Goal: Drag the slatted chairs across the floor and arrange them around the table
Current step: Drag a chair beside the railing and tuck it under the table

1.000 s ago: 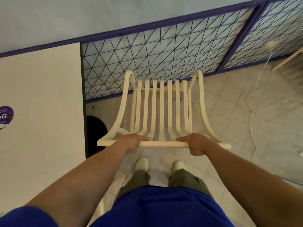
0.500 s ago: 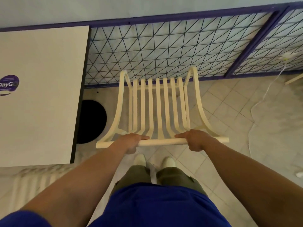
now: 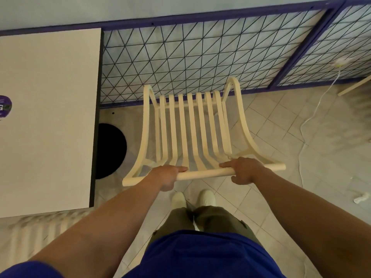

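A cream slatted chair [image 3: 192,129] stands on the tiled floor right in front of me, seen from above and behind. Its seat points toward the blue mesh railing. My left hand [image 3: 167,176] and my right hand [image 3: 244,170] both grip the round top rail of its back. The white table [image 3: 48,117] is to the left, its right edge a short gap from the chair's left side. A second slatted chair [image 3: 42,227] shows blurred at the table's near edge, bottom left.
The table's black round base [image 3: 110,150] sits on the floor beside the chair. The mesh railing [image 3: 200,57] runs along the far side. A white cable [image 3: 313,117] trails over the tiles at right, with a crumpled scrap [image 3: 361,197] and another chair's leg [image 3: 355,86].
The chair has shifted slightly right and nearer the railing, and the view has tilted down a little. Both hands keep the same grip on the top rail.
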The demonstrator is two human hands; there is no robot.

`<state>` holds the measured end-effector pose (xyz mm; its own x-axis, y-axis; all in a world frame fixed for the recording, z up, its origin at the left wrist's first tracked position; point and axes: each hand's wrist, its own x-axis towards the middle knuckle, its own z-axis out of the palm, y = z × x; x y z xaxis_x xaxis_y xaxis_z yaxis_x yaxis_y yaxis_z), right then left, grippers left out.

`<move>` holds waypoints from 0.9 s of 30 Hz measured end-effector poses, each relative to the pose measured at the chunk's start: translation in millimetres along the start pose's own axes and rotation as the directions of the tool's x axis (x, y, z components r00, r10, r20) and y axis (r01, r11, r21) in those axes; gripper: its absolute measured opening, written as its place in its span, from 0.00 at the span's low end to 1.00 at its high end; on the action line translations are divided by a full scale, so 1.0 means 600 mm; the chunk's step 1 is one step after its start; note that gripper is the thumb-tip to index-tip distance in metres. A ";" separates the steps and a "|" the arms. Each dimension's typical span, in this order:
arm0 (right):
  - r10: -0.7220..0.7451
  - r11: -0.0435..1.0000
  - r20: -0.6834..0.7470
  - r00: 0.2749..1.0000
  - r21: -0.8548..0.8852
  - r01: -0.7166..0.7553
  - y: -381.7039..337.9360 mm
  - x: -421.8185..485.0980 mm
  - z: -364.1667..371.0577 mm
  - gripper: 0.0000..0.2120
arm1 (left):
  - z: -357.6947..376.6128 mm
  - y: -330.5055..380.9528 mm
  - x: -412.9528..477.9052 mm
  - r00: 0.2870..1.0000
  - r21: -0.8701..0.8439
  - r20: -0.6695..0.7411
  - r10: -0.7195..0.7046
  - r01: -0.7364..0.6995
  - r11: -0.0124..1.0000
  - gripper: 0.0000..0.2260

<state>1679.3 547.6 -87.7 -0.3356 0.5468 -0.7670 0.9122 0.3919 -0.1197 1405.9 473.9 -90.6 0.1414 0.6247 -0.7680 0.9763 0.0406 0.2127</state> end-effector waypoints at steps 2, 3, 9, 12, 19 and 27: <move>0.028 1.000 -0.011 1.000 0.002 -0.028 -0.005 0.001 0.001 0.31 | -0.003 -0.004 0.002 1.000 -0.006 0.000 0.023 -0.023 1.000 0.37; 0.042 0.999 -0.025 0.999 0.008 -0.042 -0.007 0.001 0.002 0.31 | -0.004 -0.006 0.004 0.999 -0.005 0.006 0.031 -0.031 0.999 0.37; 0.066 0.998 0.006 0.998 0.014 -0.066 -0.004 -0.006 0.000 0.35 | -0.007 -0.004 0.001 0.998 0.001 0.045 0.037 -0.037 0.999 0.38; 0.049 0.998 0.020 0.999 0.040 -0.049 0.009 -0.002 -0.002 0.36 | -0.005 -0.007 0.003 0.999 -0.012 0.033 0.037 -0.036 0.999 0.38; -0.080 0.997 -0.004 0.997 -0.005 0.080 0.026 0.001 -0.005 0.37 | -0.006 0.001 -0.001 0.999 0.020 0.033 -0.041 0.040 0.999 0.37; -0.159 0.987 0.014 0.987 -0.026 0.160 0.069 0.002 -0.013 0.37 | 0.011 0.044 0.000 0.994 -0.031 0.009 -0.113 0.113 0.993 0.39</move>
<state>1715.1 570.3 -88.5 -0.4734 0.4667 -0.7471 0.8404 0.4934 -0.2243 1432.7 469.8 -89.0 0.0318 0.6092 -0.7924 0.9805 0.1349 0.1430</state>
